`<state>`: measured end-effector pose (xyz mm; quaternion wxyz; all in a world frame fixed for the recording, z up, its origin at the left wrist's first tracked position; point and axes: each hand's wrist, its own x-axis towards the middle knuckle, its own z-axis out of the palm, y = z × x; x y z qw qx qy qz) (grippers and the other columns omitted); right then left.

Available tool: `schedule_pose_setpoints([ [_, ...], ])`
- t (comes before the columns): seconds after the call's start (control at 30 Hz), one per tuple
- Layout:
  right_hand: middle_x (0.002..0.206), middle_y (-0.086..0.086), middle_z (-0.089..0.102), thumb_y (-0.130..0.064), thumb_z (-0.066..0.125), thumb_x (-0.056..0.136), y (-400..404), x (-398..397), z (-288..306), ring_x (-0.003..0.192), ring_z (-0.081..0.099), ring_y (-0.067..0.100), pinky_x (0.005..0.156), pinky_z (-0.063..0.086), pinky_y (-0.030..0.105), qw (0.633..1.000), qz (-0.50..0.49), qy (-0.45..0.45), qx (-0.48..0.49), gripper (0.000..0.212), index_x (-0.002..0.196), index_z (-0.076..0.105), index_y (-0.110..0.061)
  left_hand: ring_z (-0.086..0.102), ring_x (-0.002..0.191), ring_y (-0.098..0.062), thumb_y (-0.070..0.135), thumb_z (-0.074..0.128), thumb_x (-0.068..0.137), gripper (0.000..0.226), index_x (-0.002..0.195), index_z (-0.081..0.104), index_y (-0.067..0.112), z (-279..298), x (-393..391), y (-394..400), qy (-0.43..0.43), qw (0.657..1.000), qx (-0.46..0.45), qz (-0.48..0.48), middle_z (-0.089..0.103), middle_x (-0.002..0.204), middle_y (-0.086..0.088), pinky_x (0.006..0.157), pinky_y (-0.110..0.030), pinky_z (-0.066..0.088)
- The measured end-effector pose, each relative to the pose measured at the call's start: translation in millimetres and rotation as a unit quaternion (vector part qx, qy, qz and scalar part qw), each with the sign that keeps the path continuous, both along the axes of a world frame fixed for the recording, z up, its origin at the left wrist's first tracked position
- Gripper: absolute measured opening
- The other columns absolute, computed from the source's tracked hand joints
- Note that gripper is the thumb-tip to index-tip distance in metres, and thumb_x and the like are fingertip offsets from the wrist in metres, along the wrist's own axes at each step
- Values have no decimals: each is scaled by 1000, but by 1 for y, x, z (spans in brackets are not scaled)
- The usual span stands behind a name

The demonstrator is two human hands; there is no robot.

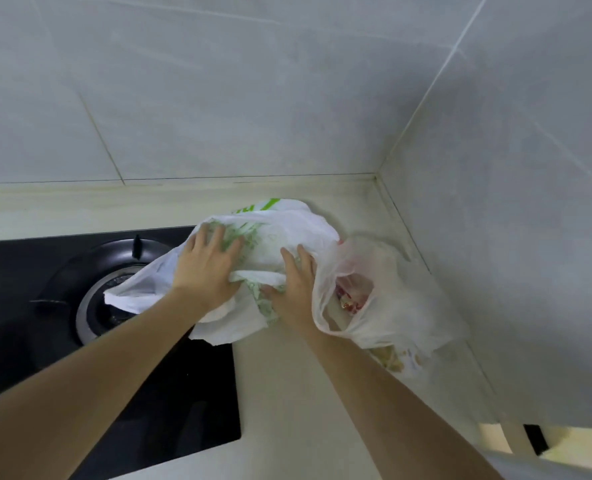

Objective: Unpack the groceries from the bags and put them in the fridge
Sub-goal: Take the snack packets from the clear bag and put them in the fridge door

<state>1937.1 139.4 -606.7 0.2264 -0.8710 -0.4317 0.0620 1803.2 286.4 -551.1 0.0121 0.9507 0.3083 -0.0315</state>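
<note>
A crumpled white plastic bag with green print (253,237) lies at the centre of the frame, on the pale cream countertop (287,375), with its left part draped over the edge of the black glass gas hob (27,341). The left hand (206,268) lies flat on top of this bag, fingers spread and nearly straight, pressing the plastic down; its thumb sits against a bunched fold of the bag near the middle. The right hand (294,285) rests on the same bag just to the right, fingers extended forward along the plastic, thumb tucked under that same fold; whether it actually pinches the fold cannot be told.

Just to the right, touching the printed bag, sits a thin translucent white plastic bag (384,299) with its mouth gaping toward the camera. Inside it something red and white shows, too blurred to identify, and a yellowish item (396,362) shows through the plastic at its lower end.

The hob fills the lower left of the frame; its round burner with a metal ring (93,306) lies partly under the printed bag's edge. Light grey wall tiles (218,98) cover the upper half and the right side, meeting in a corner at the right of centre.
</note>
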Motion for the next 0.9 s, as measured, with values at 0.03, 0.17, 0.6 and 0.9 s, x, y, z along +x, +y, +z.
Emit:
schedule_pose_setpoints([
  [0.03,156,23,46,-59,73,81,6,4,3,141,46,47,111,39,61,1000,2,-7,-7,81,145,56,-12,36,137,-45,50,70,78,75,145,49,23,1,6,5,-2,1000,3,10,43,146,-17,109,-52,37],
  [0.17,166,17,33,-58,53,96,1,-8,11,153,30,39,122,24,57,999,-35,21,29,75,155,45,-13,36,137,-40,65,61,84,77,148,41,27,10,20,7,15,1000,2,23,40,149,-13,113,-47,34],
  [0.6,144,-11,46,-38,58,98,-194,-86,104,136,42,13,106,48,35,990,-91,105,29,47,143,48,-29,43,135,-33,38,84,72,98,156,34,29,101,17,-133,-155,969,-80,-175,39,154,-11,92,-45,52],
  [0.9,148,-8,33,-34,69,94,-198,-56,113,139,34,12,111,35,31,855,-203,476,38,61,148,44,-43,61,99,-30,30,55,76,28,92,72,15,131,72,-156,-219,934,-128,-250,68,95,-3,76,-40,53],
])
